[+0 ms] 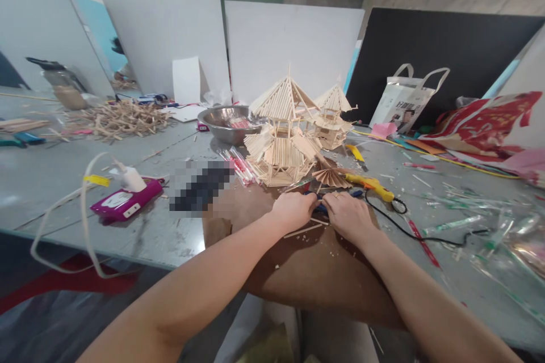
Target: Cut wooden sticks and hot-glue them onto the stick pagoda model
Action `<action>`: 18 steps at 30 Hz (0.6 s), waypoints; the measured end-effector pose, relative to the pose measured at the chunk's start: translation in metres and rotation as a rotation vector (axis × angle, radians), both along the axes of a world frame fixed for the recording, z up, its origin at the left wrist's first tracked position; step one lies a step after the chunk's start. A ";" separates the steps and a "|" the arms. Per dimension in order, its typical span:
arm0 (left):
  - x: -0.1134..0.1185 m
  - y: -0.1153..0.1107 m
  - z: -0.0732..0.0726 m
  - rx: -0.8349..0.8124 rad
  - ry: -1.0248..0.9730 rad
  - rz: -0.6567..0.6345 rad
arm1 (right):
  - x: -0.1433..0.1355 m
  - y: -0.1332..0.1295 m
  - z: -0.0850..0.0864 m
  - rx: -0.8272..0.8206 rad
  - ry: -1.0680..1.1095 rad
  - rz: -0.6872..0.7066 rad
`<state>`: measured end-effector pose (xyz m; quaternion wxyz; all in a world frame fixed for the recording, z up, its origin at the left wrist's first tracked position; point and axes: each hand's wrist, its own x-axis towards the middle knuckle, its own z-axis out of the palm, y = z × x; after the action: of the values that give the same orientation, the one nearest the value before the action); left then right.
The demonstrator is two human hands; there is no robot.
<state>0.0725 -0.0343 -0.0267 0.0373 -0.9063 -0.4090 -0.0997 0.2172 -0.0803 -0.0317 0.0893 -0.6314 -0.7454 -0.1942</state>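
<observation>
While both bare hands meet over a brown sheet of card (315, 281) at the near edge of the grey worktop (181, 235), the left hand (296, 210) and the right hand (348, 214) sit side by side, just apart. Their fingers are bent inward and nearly closed around something small; a dark-blue object (356, 194) shows between and just beyond them, but it is too covered to identify, and I cannot tell which hand has hold of it. A few thin, pale wooden sticks (303, 231) lie on the card just below the hands, among tiny light crumbs.

Directly beyond the hands stands a tiered pavilion model of pale wooden sticks (281, 153), upright, with a pointed roof. A smaller pavilion of the same pale sticks (332, 119) stands behind it to the right, and a shiny steel bowl (227, 135) sits behind it to the left. Near the right hand are a pleated brown paper fan (332, 177) and a yellow glue gun (372, 184) with a black cord. Farther left lie a purple power block (125, 201) with a white plug in it and a tangled heap of wooden sticks (128, 120).
</observation>
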 end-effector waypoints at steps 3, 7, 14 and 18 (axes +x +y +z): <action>0.000 -0.001 -0.001 -0.010 0.004 0.017 | -0.002 -0.001 -0.001 -0.005 0.006 -0.024; 0.002 -0.002 -0.001 -0.025 -0.010 0.047 | -0.004 -0.001 -0.001 -0.002 0.020 -0.046; 0.005 -0.004 0.000 -0.036 -0.062 0.063 | -0.004 0.003 -0.001 -0.040 0.153 -0.119; 0.003 0.000 0.001 -0.040 -0.075 0.088 | 0.004 0.007 -0.003 -0.034 0.292 -0.100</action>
<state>0.0753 -0.0345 -0.0255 0.0083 -0.8835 -0.4516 -0.1238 0.2214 -0.0729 -0.0347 0.1766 -0.6906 -0.6953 -0.0919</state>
